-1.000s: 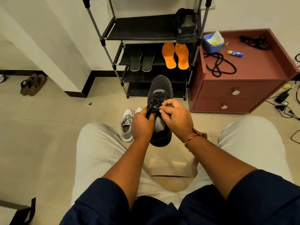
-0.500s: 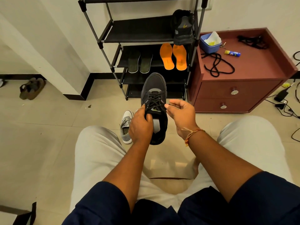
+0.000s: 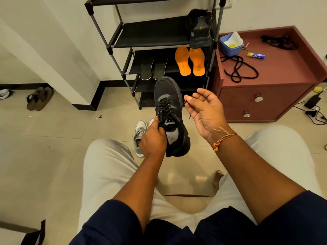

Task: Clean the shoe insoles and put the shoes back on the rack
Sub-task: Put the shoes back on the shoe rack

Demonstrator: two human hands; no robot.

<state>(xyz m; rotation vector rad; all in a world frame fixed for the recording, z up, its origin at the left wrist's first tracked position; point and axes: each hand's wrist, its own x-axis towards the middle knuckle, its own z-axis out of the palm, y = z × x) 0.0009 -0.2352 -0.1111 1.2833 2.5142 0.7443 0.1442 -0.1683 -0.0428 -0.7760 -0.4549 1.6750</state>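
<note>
The black shoe [image 3: 168, 96] is held above the floor [image 3: 62, 138], before the rack [image 3: 113, 48], in the curled grip of the left hand [image 3: 153, 138]. Its lace [image 3: 185, 103] is pinched by the right hand [image 3: 203, 110]. Lacing seems underway; tightening and shelving are called for next.

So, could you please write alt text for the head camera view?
A person's left hand grips a black shoe at its tongue; the right hand pinches its lace end. Behind: a shoe rack with orange insoles, a red cabinet.
</note>
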